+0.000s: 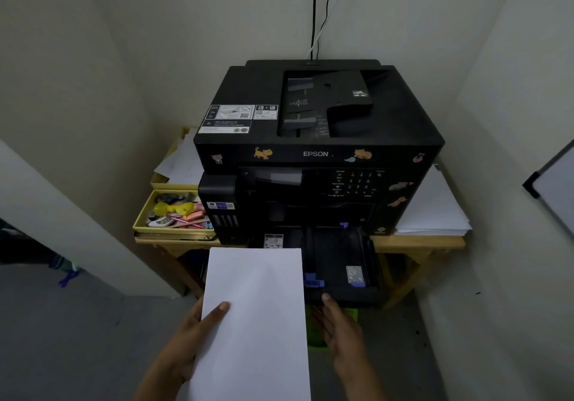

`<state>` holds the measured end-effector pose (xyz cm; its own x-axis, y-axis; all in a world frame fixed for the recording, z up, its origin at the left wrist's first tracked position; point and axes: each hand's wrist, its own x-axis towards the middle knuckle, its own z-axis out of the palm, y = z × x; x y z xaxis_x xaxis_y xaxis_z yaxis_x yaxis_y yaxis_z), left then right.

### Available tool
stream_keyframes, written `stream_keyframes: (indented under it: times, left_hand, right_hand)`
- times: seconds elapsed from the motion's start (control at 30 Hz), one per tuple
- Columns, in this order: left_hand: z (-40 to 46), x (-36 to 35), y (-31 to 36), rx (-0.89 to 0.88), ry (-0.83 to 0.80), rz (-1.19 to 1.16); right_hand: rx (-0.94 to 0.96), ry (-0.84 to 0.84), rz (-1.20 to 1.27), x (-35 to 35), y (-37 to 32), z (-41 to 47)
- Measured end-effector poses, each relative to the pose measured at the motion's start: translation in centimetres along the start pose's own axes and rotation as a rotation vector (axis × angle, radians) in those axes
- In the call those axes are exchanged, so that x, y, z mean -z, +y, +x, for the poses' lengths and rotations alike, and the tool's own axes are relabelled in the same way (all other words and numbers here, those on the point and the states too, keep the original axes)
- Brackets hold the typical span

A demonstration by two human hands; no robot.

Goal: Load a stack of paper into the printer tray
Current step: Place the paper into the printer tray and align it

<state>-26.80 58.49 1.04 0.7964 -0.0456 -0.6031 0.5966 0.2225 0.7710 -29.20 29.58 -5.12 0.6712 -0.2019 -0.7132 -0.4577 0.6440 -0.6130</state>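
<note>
A black Epson printer [316, 152] stands on a wooden table. Its paper tray [338, 264] is pulled out at the front, dark and bare inside, with purple guides. A white stack of paper [254, 316] is held flat in front of the tray's left half, covering that part. My left hand [189, 338] grips the stack's left edge, thumb on top. My right hand [341, 329] is at the stack's right edge just below the tray front, fingers stretched forward; whether it touches the paper is hidden.
A yellow organiser tray [174, 214] with pens and small items sits left of the printer. Loose white sheets [435, 211] lie to its right on the wooden table [416, 240]. Walls close in on both sides. Cables [316, 21] run up the back wall.
</note>
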Motion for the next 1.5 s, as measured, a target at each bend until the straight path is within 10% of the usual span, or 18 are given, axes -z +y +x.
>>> stream_keyframes:
  times: [0.9, 1.5]
  left_hand:
    - [2.2, -4.6, -0.1, -0.037, -0.073, 0.023]
    - [8.2, -12.8, 1.2, -0.006, -0.072, 0.306]
  right_hand:
    - [-0.211, 0.000, -0.365, 2.8, -1.6, 0.6]
    - [0.303, -0.107, -0.845, 3.0, -7.8, 0.2]
